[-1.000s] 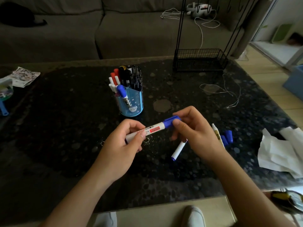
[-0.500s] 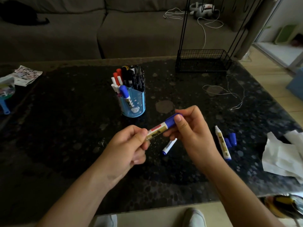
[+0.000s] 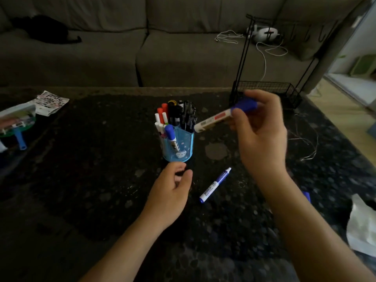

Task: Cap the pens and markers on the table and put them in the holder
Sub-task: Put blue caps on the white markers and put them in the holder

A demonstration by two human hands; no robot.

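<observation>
My right hand (image 3: 262, 137) grips a capped white marker with a blue cap (image 3: 220, 117) by its cap end. It is tilted, with its tail just right of the blue pen holder (image 3: 181, 144), level with the rim. The holder stands mid-table and holds several capped pens and markers. My left hand (image 3: 172, 191) hovers loosely curled and empty just in front of the holder. An uncapped blue-and-white marker (image 3: 215, 185) lies on the dark table (image 3: 81, 169) between my hands. A loose blue cap (image 3: 306, 196) peeks out behind my right forearm.
A black wire rack (image 3: 266, 89) stands at the table's back right, with a thin white cord (image 3: 305, 143) beside it. White tissue (image 3: 361, 226) lies at the right edge. A packet and a leaflet (image 3: 50, 101) sit at the far left. A grey sofa runs behind.
My left hand let go of the marker and dropped toward the table. My right hand lifted the capped marker up toward the holder. The view tilted up.
</observation>
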